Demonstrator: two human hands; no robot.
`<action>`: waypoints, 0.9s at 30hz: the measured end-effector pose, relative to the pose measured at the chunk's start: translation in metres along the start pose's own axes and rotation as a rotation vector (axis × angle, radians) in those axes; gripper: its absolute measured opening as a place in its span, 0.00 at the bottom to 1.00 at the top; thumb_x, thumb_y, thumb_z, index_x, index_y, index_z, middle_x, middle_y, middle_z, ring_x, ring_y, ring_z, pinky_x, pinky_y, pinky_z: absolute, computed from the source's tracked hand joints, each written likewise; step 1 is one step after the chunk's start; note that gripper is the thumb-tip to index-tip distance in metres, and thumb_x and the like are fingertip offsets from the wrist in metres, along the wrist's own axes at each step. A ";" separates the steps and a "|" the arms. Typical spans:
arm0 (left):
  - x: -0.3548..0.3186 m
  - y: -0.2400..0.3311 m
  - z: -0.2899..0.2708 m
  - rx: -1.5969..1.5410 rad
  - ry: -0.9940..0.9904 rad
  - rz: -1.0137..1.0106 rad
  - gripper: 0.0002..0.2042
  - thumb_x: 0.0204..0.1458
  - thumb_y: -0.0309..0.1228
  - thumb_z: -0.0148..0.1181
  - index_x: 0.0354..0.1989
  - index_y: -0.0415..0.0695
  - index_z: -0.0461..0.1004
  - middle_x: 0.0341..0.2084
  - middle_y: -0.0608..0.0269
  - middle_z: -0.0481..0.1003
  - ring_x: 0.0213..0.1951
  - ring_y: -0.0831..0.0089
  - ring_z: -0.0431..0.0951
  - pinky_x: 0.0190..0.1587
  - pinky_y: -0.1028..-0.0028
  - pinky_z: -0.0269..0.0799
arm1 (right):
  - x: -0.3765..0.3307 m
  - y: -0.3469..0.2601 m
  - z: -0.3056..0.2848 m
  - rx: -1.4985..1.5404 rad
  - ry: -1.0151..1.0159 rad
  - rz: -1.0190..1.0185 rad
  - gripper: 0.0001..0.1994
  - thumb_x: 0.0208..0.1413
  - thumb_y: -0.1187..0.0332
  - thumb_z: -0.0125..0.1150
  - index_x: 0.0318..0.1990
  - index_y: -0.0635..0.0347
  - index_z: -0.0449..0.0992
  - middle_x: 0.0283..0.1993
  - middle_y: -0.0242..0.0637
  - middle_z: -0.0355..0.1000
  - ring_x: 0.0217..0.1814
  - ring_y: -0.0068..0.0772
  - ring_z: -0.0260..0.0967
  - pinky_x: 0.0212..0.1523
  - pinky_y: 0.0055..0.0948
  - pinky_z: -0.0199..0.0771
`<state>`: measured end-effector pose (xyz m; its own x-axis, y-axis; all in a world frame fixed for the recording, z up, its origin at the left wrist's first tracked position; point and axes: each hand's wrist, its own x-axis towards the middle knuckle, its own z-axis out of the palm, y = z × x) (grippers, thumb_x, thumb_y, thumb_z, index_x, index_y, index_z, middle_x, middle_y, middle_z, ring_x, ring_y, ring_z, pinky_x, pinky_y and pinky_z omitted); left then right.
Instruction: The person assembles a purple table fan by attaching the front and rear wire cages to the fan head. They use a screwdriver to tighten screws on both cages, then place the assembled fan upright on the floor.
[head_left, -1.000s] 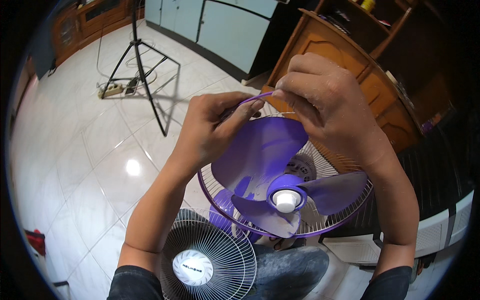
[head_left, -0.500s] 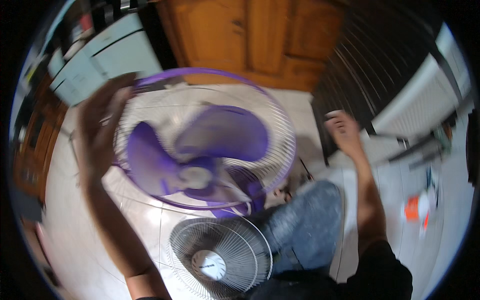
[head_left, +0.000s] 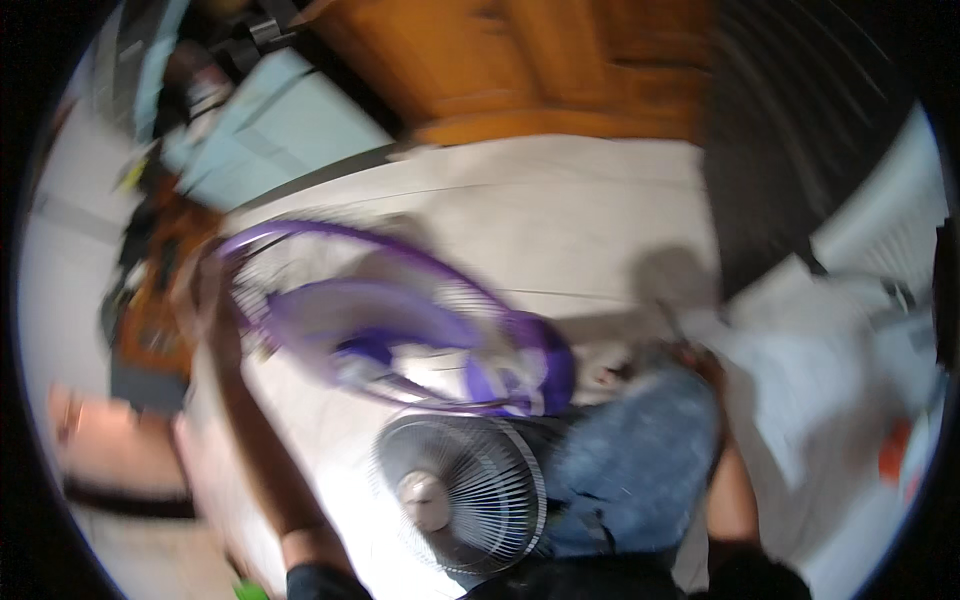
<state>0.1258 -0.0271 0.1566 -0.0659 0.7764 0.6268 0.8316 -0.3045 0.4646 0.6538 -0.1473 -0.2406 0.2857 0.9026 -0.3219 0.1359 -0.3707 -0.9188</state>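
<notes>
A purple electric fan [head_left: 400,305], its front uncovered so the blades show, stands tilted before me. My left hand [head_left: 205,290], smeared by motion, is at the left edge of its wire guard and appears closed around the purple rim. The fan's purple body [head_left: 550,365] is at the right of the blades. Near my lap a loose round wire grille [head_left: 485,490] with a pale centre cap leans beside my leg. My right hand [head_left: 705,365] is down beyond my right knee, blurred, partly behind the leg; its fingers cannot be made out.
My bent leg in worn blue jeans [head_left: 640,450] lies right of the grille. Wooden cabinet doors [head_left: 560,70] stand ahead, a light blue cabinet [head_left: 285,125] far left, a dark slatted panel [head_left: 790,130] right. An orange-and-white object [head_left: 893,450] is at the far right on the tiles.
The fan has tipped and turned, so its rim looks narrower and lower. My left hand has moved down with the rim; my right hand has dropped beside my knee. The view has shifted.
</notes>
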 end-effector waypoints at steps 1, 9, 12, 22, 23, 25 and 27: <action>-0.002 0.015 0.000 0.074 -0.004 0.038 0.23 0.69 0.44 0.58 0.58 0.34 0.79 0.47 0.55 0.82 0.49 0.68 0.80 0.55 0.70 0.74 | -0.012 0.002 -0.001 0.119 0.009 -0.062 0.20 0.72 0.53 0.58 0.50 0.62 0.84 0.46 0.37 0.82 0.50 0.29 0.76 0.53 0.31 0.74; -0.002 0.012 0.018 -0.656 -0.276 0.145 0.14 0.66 0.31 0.65 0.52 0.32 0.82 0.45 0.55 0.83 0.47 0.71 0.81 0.54 0.71 0.75 | -0.050 -0.194 -0.096 0.037 -0.122 -0.489 0.24 0.68 0.54 0.62 0.62 0.63 0.74 0.43 0.40 0.73 0.41 0.29 0.71 0.39 0.34 0.77; 0.002 0.008 0.023 -0.681 -0.274 0.189 0.14 0.65 0.29 0.65 0.53 0.33 0.83 0.45 0.53 0.83 0.48 0.70 0.81 0.54 0.71 0.75 | -0.075 -0.326 -0.054 -0.314 0.018 -1.335 0.22 0.61 0.58 0.66 0.57 0.64 0.77 0.40 0.42 0.74 0.37 0.30 0.73 0.34 0.30 0.74; -0.007 -0.002 0.019 -0.754 -0.170 0.111 0.12 0.61 0.22 0.69 0.51 0.30 0.83 0.38 0.56 0.85 0.37 0.81 0.81 0.38 0.82 0.75 | -0.067 -0.508 0.089 -0.516 -0.409 -1.364 0.14 0.48 0.69 0.73 0.40 0.70 0.82 0.32 0.40 0.77 0.29 0.27 0.74 0.30 0.28 0.73; -0.008 -0.002 0.019 -0.754 -0.176 0.094 0.12 0.61 0.22 0.69 0.50 0.29 0.82 0.37 0.57 0.85 0.35 0.82 0.80 0.36 0.82 0.74 | -0.066 -0.506 0.092 -0.499 -0.411 -1.369 0.14 0.48 0.70 0.73 0.40 0.70 0.82 0.32 0.41 0.77 0.29 0.27 0.74 0.30 0.28 0.73; -0.008 0.001 0.024 -0.749 -0.117 0.115 0.11 0.61 0.22 0.69 0.49 0.29 0.82 0.35 0.58 0.84 0.33 0.83 0.78 0.34 0.83 0.71 | -0.061 -0.501 0.096 -0.432 -0.400 -1.437 0.14 0.49 0.72 0.73 0.41 0.69 0.80 0.33 0.42 0.77 0.30 0.26 0.75 0.31 0.28 0.74; -0.007 0.000 0.025 -0.746 -0.108 0.137 0.11 0.61 0.22 0.69 0.48 0.28 0.82 0.33 0.59 0.83 0.30 0.84 0.77 0.32 0.84 0.69 | -0.053 -0.491 0.097 -0.292 -0.371 -1.517 0.16 0.50 0.74 0.73 0.45 0.68 0.77 0.34 0.43 0.77 0.31 0.26 0.75 0.31 0.29 0.75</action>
<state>0.1406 -0.0188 0.1367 0.0969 0.7431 0.6621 0.2332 -0.6637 0.7107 0.4797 0.0080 0.2054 -0.5100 0.4428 0.7374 0.2494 0.8966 -0.3659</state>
